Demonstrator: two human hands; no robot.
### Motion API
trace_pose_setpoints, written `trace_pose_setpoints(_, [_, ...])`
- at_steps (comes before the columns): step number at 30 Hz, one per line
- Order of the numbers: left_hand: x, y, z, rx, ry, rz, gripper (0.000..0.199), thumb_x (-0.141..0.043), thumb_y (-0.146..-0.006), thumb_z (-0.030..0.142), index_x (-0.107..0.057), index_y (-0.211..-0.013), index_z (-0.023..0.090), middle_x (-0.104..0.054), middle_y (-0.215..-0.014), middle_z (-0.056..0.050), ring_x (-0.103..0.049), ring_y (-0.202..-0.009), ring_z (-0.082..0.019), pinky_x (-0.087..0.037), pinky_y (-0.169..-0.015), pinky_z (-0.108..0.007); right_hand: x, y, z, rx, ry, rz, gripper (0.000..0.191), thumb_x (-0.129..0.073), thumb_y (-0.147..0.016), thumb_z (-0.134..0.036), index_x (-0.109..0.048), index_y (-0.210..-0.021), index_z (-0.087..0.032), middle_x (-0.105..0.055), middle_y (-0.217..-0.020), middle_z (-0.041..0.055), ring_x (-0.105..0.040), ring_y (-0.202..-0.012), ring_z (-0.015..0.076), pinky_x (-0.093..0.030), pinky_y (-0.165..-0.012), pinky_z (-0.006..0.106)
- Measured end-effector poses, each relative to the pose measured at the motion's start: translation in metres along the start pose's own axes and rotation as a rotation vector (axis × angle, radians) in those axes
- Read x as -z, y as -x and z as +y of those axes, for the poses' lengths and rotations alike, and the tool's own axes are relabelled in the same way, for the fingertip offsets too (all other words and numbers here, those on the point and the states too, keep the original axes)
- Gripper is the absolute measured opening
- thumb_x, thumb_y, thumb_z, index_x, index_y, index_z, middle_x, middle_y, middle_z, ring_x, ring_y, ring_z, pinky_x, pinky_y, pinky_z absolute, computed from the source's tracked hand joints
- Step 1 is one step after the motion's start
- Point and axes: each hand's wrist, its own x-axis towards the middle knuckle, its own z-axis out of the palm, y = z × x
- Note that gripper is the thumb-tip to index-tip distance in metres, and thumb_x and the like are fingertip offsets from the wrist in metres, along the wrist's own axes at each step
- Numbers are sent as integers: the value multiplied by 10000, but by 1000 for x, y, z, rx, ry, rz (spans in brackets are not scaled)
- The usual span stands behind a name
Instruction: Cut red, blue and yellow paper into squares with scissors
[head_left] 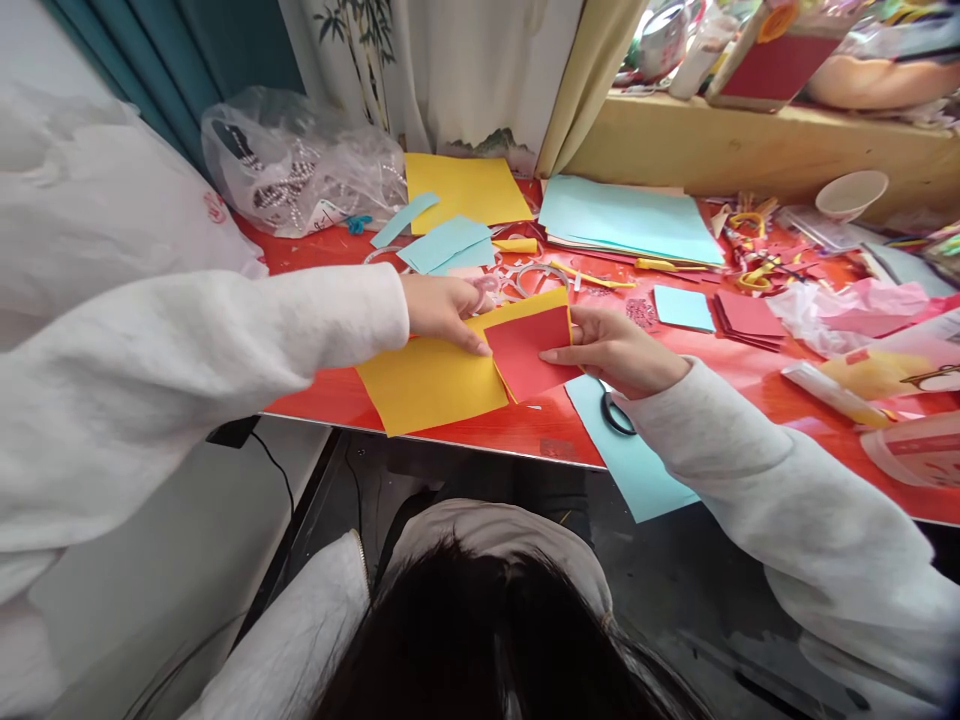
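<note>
My left hand (450, 310) pinches a yellow sheet (435, 390) near its upper edge, with the thumb on top beside a red piece of paper. The red piece (529, 350) lies over the right part of the yellow paper, and a thin yellow border shows along its top. My right hand (619, 348) grips the right side of the red piece together with the yellow behind it, thumb on the red face. Partly under my right wrist, black-handled scissors (616, 412) rest on a light blue sheet (634, 460) that hangs over the table's front edge.
Behind my hands are light blue pieces (450, 245), a yellow sheet (469, 190) and a stack of blue sheets (630, 220). Small red pieces (750, 315) and a blue piece (684, 308) lie right. A clear plastic bag (300, 170) stands back left; a white bowl (852, 194) sits back right.
</note>
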Motion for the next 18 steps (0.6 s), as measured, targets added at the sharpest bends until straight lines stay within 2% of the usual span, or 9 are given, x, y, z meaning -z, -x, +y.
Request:
trace_pose_setpoints(3, [4, 10, -15, 72, 25, -135, 314, -795, -439, 331, -677, -697, 195, -662, -698, -14, -593, -935, -290, -431, -877, -469, 5, 0, 7, -68, -4, 65, 489, -735, -617, -158, -587, -1082, -183, -694, -984, 63, -652, -927, 242, -493, -908, 450])
trace_pose_setpoints(6, [32, 26, -40, 307, 42, -220, 496, -747, -509, 479, -669, -903, 188, -670, -715, -22, -624, -763, -234, -490, -760, -439, 9, -1, 19, -130, 3, 108, 480, -730, -630, -174, -585, -1087, -174, -685, -1013, 75, -652, -924, 247, -513, -876, 431])
trace_pose_setpoints(7, [48, 31, -49, 381, 36, -178, 540, -717, -538, 532, -650, -928, 165, -674, -735, -24, -621, -727, -204, -495, -751, -426, 10, -2, 23, -151, 19, 121, 480, -732, -632, -192, -585, -1089, -173, -683, -1019, 80, -653, -918, 253, -521, -859, 430])
trace_pose_setpoints(10, [108, 39, -80, 346, -59, 200, 593, -585, -712, 565, -546, -1052, 81, -661, -907, -11, -580, -813, -113, -467, -852, -366, 10, -4, 33, -187, 50, 135, 500, -740, -634, -254, -579, -1103, -186, -680, -1028, 83, -652, -912, 267, -536, -813, 416])
trace_pose_setpoints(12, [147, 36, -102, 444, -186, 270, 530, -426, -859, 498, -431, -1180, 77, -621, -1074, 23, -531, -920, -67, -421, -932, -308, 10, -6, 37, -195, 32, 112, 519, -740, -634, -273, -567, -1118, -201, -682, -1024, 74, -653, -910, 265, -544, -789, 395])
trace_pose_setpoints(13, [163, 32, -114, 564, -400, 301, 495, -411, -873, 481, -430, -1181, 93, -602, -1116, 62, -500, -969, -53, -378, -974, -271, 10, -7, 39, -196, 16, 93, 526, -738, -636, -276, -560, -1127, -208, -685, -1017, 69, -654, -905, 262, -547, -776, 384])
trace_pose_setpoints(15, [187, 20, -136, 644, -574, 402, 522, -501, -844, 424, -409, -1209, 63, -506, -1266, 19, -383, -1167, -121, -229, -1079, -316, 10, -9, 41, -203, -16, 54, 524, -726, -651, -276, -548, -1141, -219, -691, -995, 60, -659, -888, 255, -553, -748, 370])
trace_pose_setpoints(16, [194, 13, -145, 669, -645, 445, 520, -518, -835, 403, -414, -1221, 70, -468, -1302, -13, -341, -1224, -161, -203, -1091, -354, 11, -10, 42, -208, -34, 37, 521, -717, -662, -273, -541, -1149, -222, -693, -988, 58, -662, -879, 253, -555, -738, 367])
trace_pose_setpoints(18, [204, -4, -159, 701, -717, 499, 517, -540, -820, 377, -416, -1247, 115, -456, -1292, -45, -340, -1246, -200, -238, -1076, -397, 13, -11, 44, -215, -81, 9, 518, -697, -686, -267, -522, -1172, -224, -694, -984, 57, -666, -864, 248, -555, -727, 367])
